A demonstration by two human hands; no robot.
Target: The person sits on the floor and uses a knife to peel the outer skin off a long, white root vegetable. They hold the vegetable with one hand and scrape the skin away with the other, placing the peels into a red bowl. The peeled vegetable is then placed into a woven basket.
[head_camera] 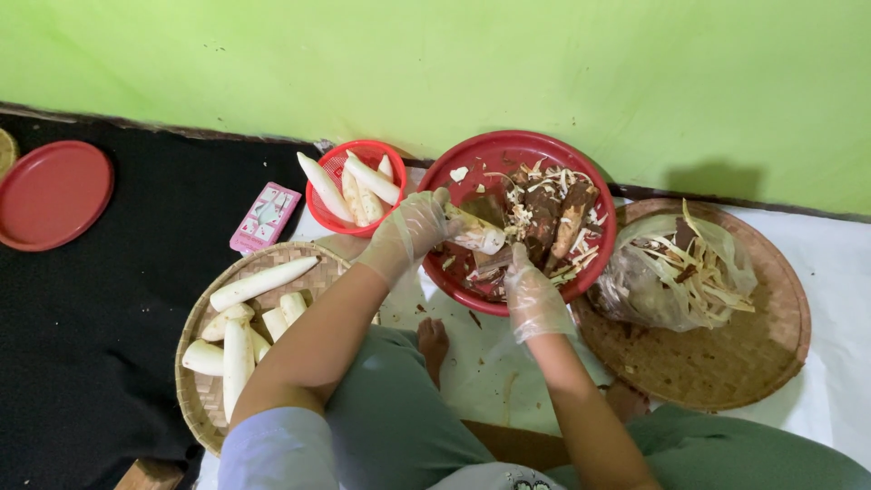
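Note:
My left hand [410,229], in a clear plastic glove, grips a partly peeled white root [475,234] over a large red bowl [472,161]. My right hand [533,298], also gloved, is closed just below the root at the bowl's near rim; what it holds is hidden. The bowl holds brown unpeeled roots [553,216] and several strips of peel.
A small red basket [337,163] of peeled roots sits left of the bowl. A woven tray [201,319] at lower left carries more peeled roots. Another woven tray [753,354] at right bears a plastic bag of peel [671,272]. A red plate [53,192] and pink packet [265,216] lie on black cloth.

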